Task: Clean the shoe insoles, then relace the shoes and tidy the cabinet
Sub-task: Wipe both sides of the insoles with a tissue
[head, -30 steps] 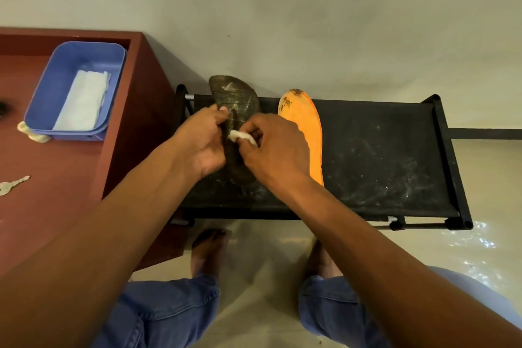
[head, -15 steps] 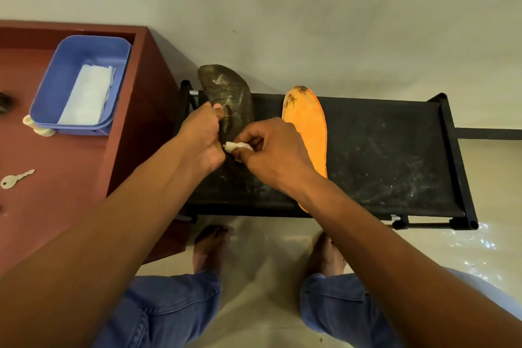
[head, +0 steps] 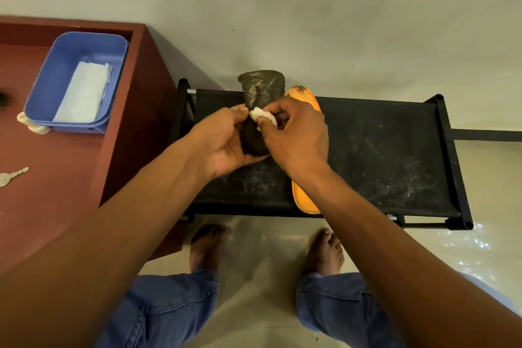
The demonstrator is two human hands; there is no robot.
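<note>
A dark, dirty insole (head: 261, 87) is held over the black shoe rack (head: 381, 150), its toe end pointing away from me. My left hand (head: 223, 141) grips its lower part from the left. My right hand (head: 296, 138) pinches a small white wad of tissue (head: 261, 115) against the insole's middle. An orange insole (head: 306, 200) lies flat on the rack just to the right, mostly hidden under my right hand and wrist.
A red-brown cabinet top (head: 56, 178) stands at the left with a blue tub (head: 56, 70) holding white tissue (head: 84, 93), and a key (head: 12, 176). My bare feet rest on the pale floor (head: 268, 263) in front of the rack.
The dark insole has been lifted and turned more upright, and its toe end now looks squarer. The tissue has shifted slightly up the insole. The orange insole has not moved.
</note>
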